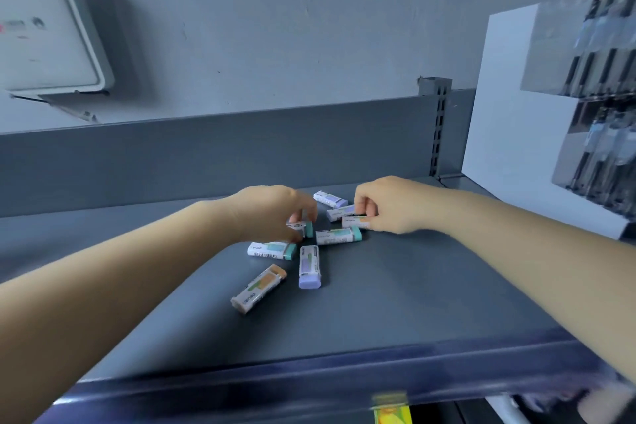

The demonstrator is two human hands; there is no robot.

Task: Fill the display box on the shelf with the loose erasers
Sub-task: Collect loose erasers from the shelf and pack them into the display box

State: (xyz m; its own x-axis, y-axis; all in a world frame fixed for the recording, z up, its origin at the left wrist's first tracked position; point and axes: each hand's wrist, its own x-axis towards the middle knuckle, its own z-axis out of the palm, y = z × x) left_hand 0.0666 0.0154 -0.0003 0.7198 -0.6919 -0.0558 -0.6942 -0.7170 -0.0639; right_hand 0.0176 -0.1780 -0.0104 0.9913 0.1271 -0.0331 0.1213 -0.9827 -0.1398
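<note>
Several loose erasers in white sleeves lie scattered on the dark grey shelf (413, 286). My left hand (272, 213) pinches a teal-ended eraser (304, 227). My right hand (389, 205) grips an orange-ended eraser (354, 221), with a purple eraser (339, 212) touching its fingers. Free on the shelf lie a teal eraser (339, 236), another teal one (272, 250), a purple one (309, 267), an orange one (258, 288) and a purple one at the back (329, 198). No display box for erasers is in view.
A white display box of black pens (516, 107) stands at the right of the shelf. The shelf's back panel (241, 148) and a slotted upright (437, 127) rise behind. A white wall unit (44, 27) hangs upper left. The shelf's front edge (309, 385) runs below.
</note>
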